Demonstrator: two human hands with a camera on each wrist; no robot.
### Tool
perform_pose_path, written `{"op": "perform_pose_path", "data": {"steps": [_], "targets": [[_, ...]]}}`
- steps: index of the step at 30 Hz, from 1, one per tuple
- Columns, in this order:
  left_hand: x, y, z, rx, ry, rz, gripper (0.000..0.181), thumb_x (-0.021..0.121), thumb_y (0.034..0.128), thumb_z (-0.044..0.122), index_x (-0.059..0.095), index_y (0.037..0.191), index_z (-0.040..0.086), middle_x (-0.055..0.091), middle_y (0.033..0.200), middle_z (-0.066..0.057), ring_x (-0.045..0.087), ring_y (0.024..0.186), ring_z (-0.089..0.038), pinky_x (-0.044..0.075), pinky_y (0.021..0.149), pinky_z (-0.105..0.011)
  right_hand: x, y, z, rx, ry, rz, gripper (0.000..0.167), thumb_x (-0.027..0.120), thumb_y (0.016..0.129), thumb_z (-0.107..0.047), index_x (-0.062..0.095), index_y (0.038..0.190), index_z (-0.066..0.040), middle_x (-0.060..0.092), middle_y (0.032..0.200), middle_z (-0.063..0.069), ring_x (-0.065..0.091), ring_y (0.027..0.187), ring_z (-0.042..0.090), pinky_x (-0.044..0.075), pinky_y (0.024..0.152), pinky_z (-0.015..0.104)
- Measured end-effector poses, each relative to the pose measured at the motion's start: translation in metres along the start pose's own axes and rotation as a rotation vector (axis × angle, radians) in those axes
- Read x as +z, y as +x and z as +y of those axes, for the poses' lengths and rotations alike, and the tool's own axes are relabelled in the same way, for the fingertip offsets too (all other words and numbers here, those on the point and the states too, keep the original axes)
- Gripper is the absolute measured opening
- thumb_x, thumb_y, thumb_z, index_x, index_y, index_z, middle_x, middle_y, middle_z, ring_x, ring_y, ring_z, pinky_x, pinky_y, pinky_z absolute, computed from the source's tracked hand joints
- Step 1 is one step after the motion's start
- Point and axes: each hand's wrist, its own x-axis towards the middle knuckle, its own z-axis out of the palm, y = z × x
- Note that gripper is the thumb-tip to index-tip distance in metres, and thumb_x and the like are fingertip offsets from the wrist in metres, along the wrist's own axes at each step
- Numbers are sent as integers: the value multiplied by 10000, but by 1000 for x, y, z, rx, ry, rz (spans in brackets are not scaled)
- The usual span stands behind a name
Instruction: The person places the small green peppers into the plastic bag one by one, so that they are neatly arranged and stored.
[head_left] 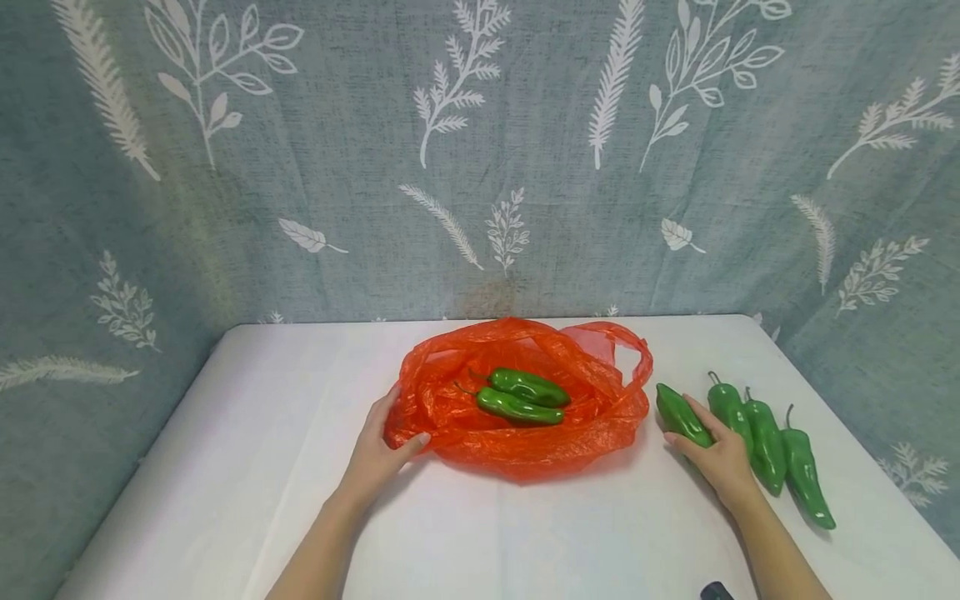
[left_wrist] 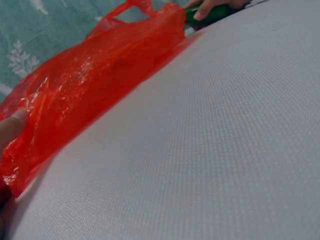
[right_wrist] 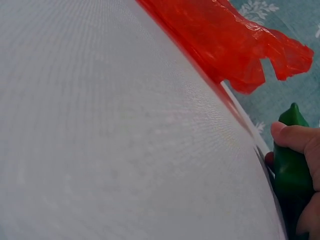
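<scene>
A red plastic bag point(head_left: 525, 454) lies with its mouth spread on the white table, and two green peppers point(head_left: 528, 386) rest inside it. At the bag's left side, my left hand point(head_left: 378, 450) touches the plastic with thumb and fingers spread apart. My right hand point(head_left: 722, 458) grips another green pepper point(head_left: 681, 414), right of the bag and apart from it. The right wrist view shows the thumb across this pepper point(right_wrist: 292, 172). Several more green peppers point(head_left: 765, 446) lie side by side just right of that hand.
One bag handle point(head_left: 641, 358) loops out toward the right. A small dark object point(head_left: 716, 591) shows at the bottom edge of the head view. Behind the white table point(head_left: 300, 375) hangs a grey-green cloth point(head_left: 360, 225) with white leaf prints.
</scene>
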Motion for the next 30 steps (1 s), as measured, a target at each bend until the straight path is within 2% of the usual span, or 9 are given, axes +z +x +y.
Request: {"op": "perform_pose_path", "data": {"steps": [8, 15, 19, 26, 28, 30], "targets": [[-1, 0, -1, 11, -9, -3, 889, 741, 795, 367, 219, 1503, 244, 322, 1482, -57, 306, 1376, -289, 308, 1078, -557, 2, -1, -3, 11, 24, 41, 787, 695, 847, -351, 282, 1494, -179, 275, 1503, 240, 285, 1302, 421, 278, 991, 602], [-1, 0, -3, 15, -11, 0, 888, 745, 793, 345, 222, 1503, 233, 330, 1474, -64, 307, 1373, -295, 293, 1083, -568, -2, -3, -9, 2, 52, 130, 761, 710, 840, -327, 320, 1478, -184, 270, 1504, 250, 269, 1338, 446, 233, 1036, 649], [-1, -1, -3, 12, -17, 3, 886, 746, 793, 339, 226, 1503, 230, 329, 1477, -66, 305, 1374, -299, 288, 1084, -574, -3, -4, -16, 4, 81, 175, 744, 716, 839, -284, 335, 1473, -201, 276, 1506, 238, 254, 1361, 430, 224, 1063, 636], [-3, -1, -5, 33, -28, 22, 879, 750, 792, 299, 236, 1501, 220, 343, 1464, -69, 315, 1367, -299, 282, 1086, -577, -4, -7, -27, -20, 87, 178, 744, 711, 844, -301, 329, 1476, -208, 291, 1504, 222, 269, 1353, 416, 270, 1049, 627], [-2, 0, -4, 39, -33, 22, 875, 751, 793, 295, 240, 1499, 218, 349, 1460, -67, 317, 1366, -296, 282, 1089, -572, -4, -8, -30, -35, 77, 189, 741, 714, 840, -307, 339, 1472, -209, 308, 1490, 238, 300, 1326, 415, 305, 1030, 604], [-1, 0, -4, 42, -37, 17, 875, 751, 792, 299, 241, 1499, 215, 351, 1457, -67, 318, 1366, -294, 282, 1091, -568, -5, -10, -34, -45, 55, 206, 733, 715, 839, -312, 350, 1468, -224, 341, 1472, 241, 344, 1287, 396, 395, 971, 485]]}}
